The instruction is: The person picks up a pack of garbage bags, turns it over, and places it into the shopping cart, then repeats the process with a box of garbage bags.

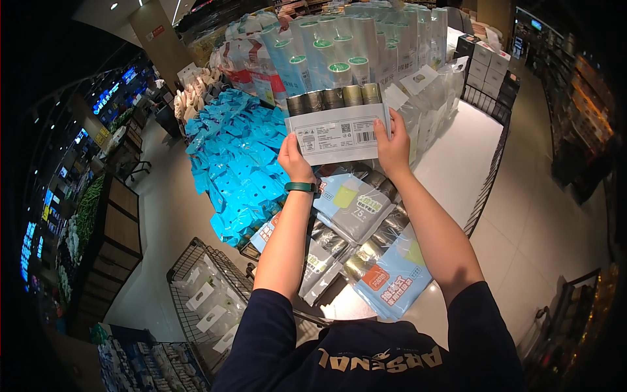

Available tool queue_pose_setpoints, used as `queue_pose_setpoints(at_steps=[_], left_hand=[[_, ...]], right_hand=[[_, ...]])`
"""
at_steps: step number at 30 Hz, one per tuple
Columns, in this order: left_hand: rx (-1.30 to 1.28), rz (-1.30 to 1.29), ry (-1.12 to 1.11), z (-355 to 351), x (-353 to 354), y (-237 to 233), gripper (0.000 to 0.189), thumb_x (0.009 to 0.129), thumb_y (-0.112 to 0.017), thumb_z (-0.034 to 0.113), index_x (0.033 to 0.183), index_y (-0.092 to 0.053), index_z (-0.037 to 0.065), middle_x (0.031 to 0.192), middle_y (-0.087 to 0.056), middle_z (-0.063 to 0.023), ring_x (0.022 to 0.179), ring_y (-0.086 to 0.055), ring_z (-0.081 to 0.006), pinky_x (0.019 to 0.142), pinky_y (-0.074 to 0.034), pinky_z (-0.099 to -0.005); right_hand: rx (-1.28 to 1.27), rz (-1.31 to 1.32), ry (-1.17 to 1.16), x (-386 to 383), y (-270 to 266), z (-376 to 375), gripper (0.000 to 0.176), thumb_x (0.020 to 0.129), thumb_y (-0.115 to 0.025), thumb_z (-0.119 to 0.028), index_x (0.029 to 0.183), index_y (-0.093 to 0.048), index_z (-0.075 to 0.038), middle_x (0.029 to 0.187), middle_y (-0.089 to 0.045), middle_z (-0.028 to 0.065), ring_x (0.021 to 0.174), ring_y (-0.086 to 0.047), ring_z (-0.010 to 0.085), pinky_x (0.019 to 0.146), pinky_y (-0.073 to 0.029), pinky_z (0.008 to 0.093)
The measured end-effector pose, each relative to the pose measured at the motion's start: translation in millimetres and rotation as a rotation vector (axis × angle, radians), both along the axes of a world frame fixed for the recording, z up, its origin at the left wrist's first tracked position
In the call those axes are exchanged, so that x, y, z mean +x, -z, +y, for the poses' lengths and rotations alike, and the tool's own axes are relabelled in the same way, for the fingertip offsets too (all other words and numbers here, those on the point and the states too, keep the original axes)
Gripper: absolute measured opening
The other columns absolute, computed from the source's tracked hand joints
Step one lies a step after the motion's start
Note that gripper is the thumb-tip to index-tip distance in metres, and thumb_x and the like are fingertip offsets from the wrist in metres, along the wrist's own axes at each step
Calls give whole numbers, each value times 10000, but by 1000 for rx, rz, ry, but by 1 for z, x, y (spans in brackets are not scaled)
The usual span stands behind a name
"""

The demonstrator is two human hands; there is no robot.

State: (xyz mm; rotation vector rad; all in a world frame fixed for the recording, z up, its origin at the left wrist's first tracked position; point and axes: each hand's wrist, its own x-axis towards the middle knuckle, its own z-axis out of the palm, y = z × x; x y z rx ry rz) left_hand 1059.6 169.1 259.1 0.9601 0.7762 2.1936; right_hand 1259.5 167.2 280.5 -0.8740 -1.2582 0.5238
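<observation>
Both hands hold up a pack of dark rolls (338,134) with a white printed label showing text, a QR code and a barcode. My left hand (294,159) grips its left edge, and a green band circles that wrist. At the pack's right edge is my right hand (394,145), its thumb on the label. Below the pack lie more plastic-wrapped roll packs (356,212) with blue and green labels. Nearer my body, a blue and orange labelled pack (392,281) rests on the display. Blue packets (232,157) are heaped to the left of my hands.
Behind stand tall clear-wrapped rolls (339,52) with green ends. White bags (424,98) lean beside a white surface (450,160) on the right. A wire cart (209,300) with white packs is lower left. Stacked boxes (486,65) stand at back right.
</observation>
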Motion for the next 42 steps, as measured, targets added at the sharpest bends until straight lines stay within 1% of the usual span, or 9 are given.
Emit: queue_pose_setpoints(at_steps=[21,23,28,30,39,41,42], left_hand=[[0,-14,6,3,-2,2,300,988,-525,234,966,-666,-30,894,-681,-42,767,-609,-99,691,-479,-244],[-12,-4,42,2,-3,4,267,974,-531,231,991,-659,-3,936,-681,-58,820,-634,-138,746,-494,-267],[-25,-9,26,5,-4,6,268,974,-532,232,991,-659,-3,935,-681,-60,820,-633,-139,742,-493,-267],[-27,-3,20,3,-3,4,269,974,-532,233,991,-660,-3,935,-681,-61,821,-633,-139,741,-493,-267],[-18,5,34,1,-2,3,270,972,-544,244,981,-659,0,930,-678,-49,822,-625,-129,739,-484,-261],[-1,-8,24,0,0,0,297,989,-522,241,956,-659,-19,889,-675,-34,758,-603,-94,683,-473,-237],[-1,-9,24,0,-1,1,297,989,-522,241,956,-659,-19,889,-675,-34,758,-603,-94,683,-473,-237]], right_hand=[[-7,-15,1,1,-2,-2,408,957,-589,-197,1293,-473,3,1062,-671,133,949,-624,149,837,-482,281],[-2,-12,1,0,-2,-3,407,958,-587,-196,1294,-472,2,1060,-670,131,949,-623,150,838,-481,280],[-58,-34,6,2,-6,-5,404,954,-592,-195,1289,-480,2,1054,-672,130,945,-626,154,839,-481,282],[-34,-32,21,1,-4,-3,405,953,-593,-197,1289,-482,1,1049,-673,129,943,-627,155,837,-482,282],[17,-33,25,1,-1,-2,408,955,-592,-204,1288,-481,4,1031,-682,131,933,-634,158,832,-483,288],[24,-29,19,1,-2,-2,407,956,-592,-204,1286,-482,5,1032,-683,131,933,-634,159,832,-483,288],[21,-27,17,1,-2,-2,407,955,-593,-204,1286,-482,4,1034,-684,133,936,-635,159,831,-483,287]])
